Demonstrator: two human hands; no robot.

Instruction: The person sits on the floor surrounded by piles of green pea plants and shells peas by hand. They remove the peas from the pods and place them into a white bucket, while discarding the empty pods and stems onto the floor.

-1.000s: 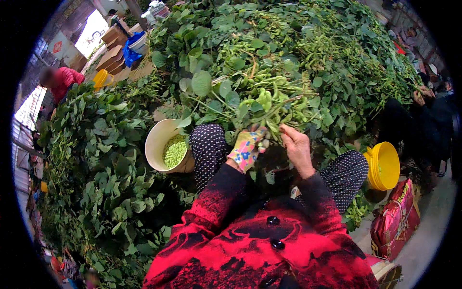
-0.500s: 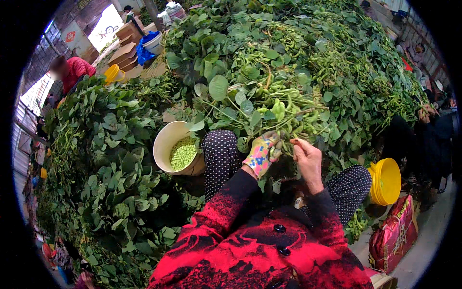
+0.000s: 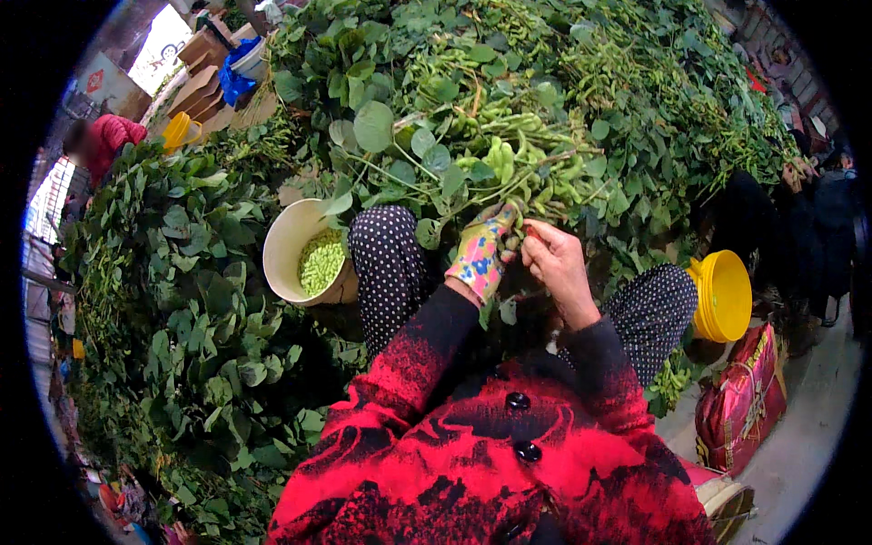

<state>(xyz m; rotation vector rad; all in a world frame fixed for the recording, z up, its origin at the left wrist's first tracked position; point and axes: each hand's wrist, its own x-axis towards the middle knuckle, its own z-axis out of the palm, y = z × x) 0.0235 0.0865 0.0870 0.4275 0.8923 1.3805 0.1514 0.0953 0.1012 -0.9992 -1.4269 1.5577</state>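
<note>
My left hand, in a flowered glove, grips a stem of the bean plant, whose green pods and broad leaves spread above my hands. My bare right hand is closed in a pinch beside the left one, just below the pods. A small red spot shows at its fingertips; what they hold I cannot make out. To the left of my dotted knee stands a cream bucket with shelled green beans inside.
A heaped pile of bean plants surrounds me. A yellow bucket and red bag sit at right. A person in pink works at upper left, another in dark clothes at right. Cardboard lies behind.
The whole view has shifted slightly. My left hand still grips the plant; my right fingertips have stayed beside it, and a small red spot shows clearly at them now.
</note>
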